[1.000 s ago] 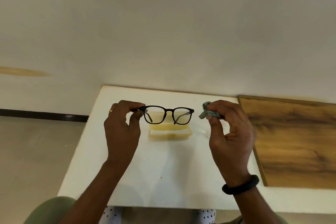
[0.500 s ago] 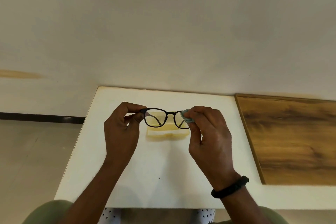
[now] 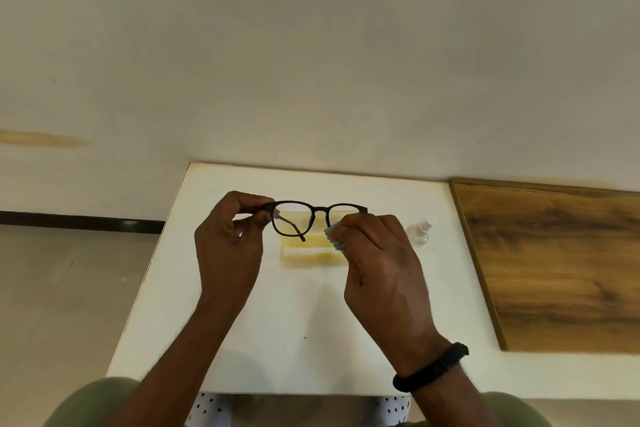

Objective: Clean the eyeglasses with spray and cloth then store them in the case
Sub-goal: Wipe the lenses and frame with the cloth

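Note:
The black-framed eyeglasses (image 3: 313,215) are held up above the white table (image 3: 294,315). My left hand (image 3: 230,246) pinches their left end at the hinge. My right hand (image 3: 381,263) presses a small blue-grey cloth (image 3: 333,236) against the right lens and hides most of that lens. A pale yellow translucent case (image 3: 310,248) lies on the table behind and below the glasses. A small clear spray bottle (image 3: 420,230) with a white top stands on the table just right of my right hand.
A wooden board (image 3: 561,267) covers the table's right side. The wall rises directly behind the table. The floor lies beyond the table's left edge. A black band is on my right wrist.
My right hand moved left with the cloth from beside the glasses onto the right lens and now rubs lower on it. The spray bottle has come into sight.

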`<state>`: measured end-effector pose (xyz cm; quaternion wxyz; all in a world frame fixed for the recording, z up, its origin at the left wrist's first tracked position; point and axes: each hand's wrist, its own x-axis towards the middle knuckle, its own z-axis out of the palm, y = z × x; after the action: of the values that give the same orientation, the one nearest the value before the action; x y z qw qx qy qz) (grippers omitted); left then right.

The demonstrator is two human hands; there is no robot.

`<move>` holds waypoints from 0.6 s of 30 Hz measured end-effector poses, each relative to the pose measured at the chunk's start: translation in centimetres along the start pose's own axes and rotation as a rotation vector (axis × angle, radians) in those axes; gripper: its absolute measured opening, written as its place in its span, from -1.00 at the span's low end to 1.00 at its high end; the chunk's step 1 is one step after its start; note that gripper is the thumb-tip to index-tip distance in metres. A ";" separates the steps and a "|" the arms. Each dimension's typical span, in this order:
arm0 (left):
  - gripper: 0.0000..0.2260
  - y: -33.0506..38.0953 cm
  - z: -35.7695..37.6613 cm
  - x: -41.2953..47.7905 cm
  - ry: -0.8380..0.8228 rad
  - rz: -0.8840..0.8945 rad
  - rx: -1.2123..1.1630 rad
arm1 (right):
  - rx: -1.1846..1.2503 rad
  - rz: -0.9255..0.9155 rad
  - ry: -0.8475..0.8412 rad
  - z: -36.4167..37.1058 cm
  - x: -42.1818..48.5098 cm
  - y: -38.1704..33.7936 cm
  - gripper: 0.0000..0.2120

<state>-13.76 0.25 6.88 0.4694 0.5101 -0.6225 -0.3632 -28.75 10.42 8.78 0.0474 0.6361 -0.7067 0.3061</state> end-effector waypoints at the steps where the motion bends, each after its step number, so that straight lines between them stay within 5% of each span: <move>1: -0.80 0.0 0.0 0.0 0.002 -0.011 -0.003 | -0.008 0.015 -0.002 0.0 -0.1 0.0 -0.61; 18: -0.89 0.2 0.0 -0.1 -0.038 -0.036 -0.019 | -0.068 0.193 0.086 0.3 0.1 1.2 -0.56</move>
<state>-13.81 0.40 7.00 0.4557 0.5098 -0.6184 -0.3874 -29.79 10.22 8.18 0.0692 0.5494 -0.7719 0.3121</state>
